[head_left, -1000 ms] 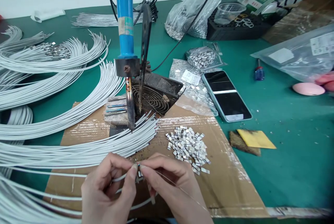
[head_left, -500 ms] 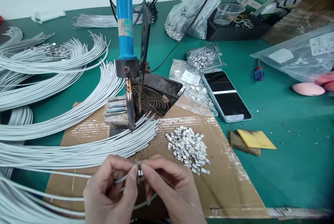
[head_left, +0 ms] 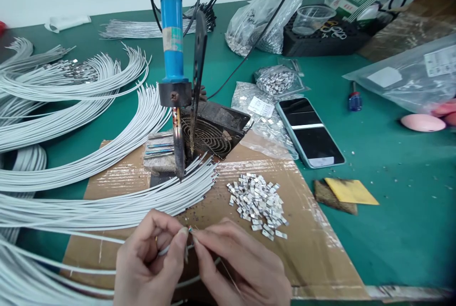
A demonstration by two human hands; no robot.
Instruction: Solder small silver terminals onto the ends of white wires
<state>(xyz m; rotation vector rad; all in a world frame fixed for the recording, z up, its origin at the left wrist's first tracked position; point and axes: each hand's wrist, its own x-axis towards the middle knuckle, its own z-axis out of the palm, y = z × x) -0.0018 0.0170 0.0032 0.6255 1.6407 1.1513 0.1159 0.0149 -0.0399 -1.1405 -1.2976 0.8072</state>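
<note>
My left hand [head_left: 151,263] pinches the end of a thin white cable [head_left: 164,250] near the bottom edge of the cardboard sheet [head_left: 309,253]. My right hand [head_left: 242,265] meets it fingertip to fingertip, pinching the cable's stripped tip, where tiny coloured wires show; a thin solder wire trails under the right palm. A pile of small metal shells [head_left: 257,204] lies just beyond my right hand. A blue-handled soldering iron [head_left: 172,49] hangs tip-down over a fan of white cable ends [head_left: 185,187].
Bundles of white cables [head_left: 71,120] curve across the left of the green table. A black fan [head_left: 210,132] sits behind the iron. A phone [head_left: 309,131], bags of metal parts [head_left: 278,79], a small screwdriver [head_left: 355,99], a yellow sponge [head_left: 347,191] and plastic bags lie to the right.
The small metal shell seen between my fingertips earlier no longer shows. My right hand has shifted slightly down and to the right, its fingers stretched towards the cable tip.
</note>
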